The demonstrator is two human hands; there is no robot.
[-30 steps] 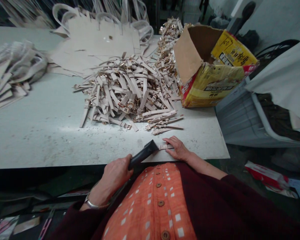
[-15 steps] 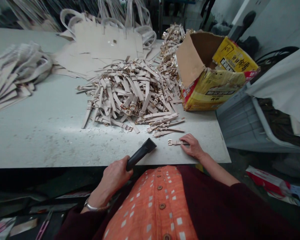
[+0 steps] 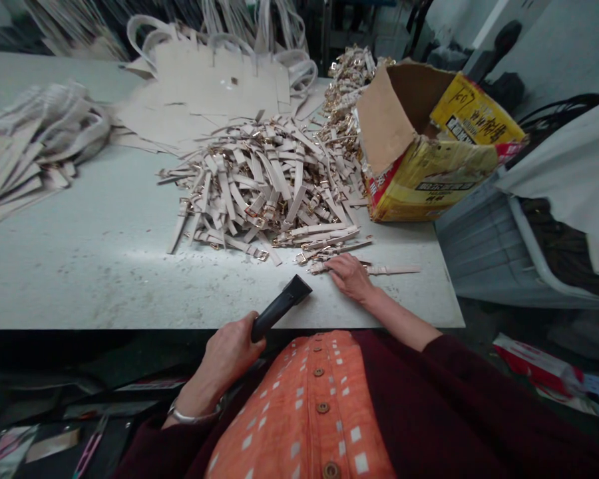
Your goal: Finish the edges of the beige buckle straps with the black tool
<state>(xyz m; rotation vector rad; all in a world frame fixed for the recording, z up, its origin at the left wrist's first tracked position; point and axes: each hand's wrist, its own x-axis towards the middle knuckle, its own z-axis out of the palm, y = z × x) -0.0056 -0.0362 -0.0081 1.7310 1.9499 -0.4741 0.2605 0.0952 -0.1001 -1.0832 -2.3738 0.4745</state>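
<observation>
My left hand (image 3: pixel 234 347) is wrapped round the handle of a black tool (image 3: pixel 282 307) with a wide flat nozzle, held over the table's front edge. My right hand (image 3: pixel 350 276) has its fingers together on a beige buckled strap (image 3: pixel 318 267) at the front of a large pile of such straps (image 3: pixel 259 179). Its fingertips partly cover that strap. Just right of the hand, another strap (image 3: pixel 397 270) lies flat on the table.
An open yellow cardboard box (image 3: pixel 432 179) stands at the table's right, beside a grey bin (image 3: pixel 484 246). Beige bag panels (image 3: pixel 190 86) lie behind the pile. Beige strips (image 3: pixel 10 159) lie at the left of the table (image 3: pixel 94 266).
My right hand has moved left and slightly away from me, onto a strap by the pile. The strap it was on now lies released to its right. My left hand has hardly moved.
</observation>
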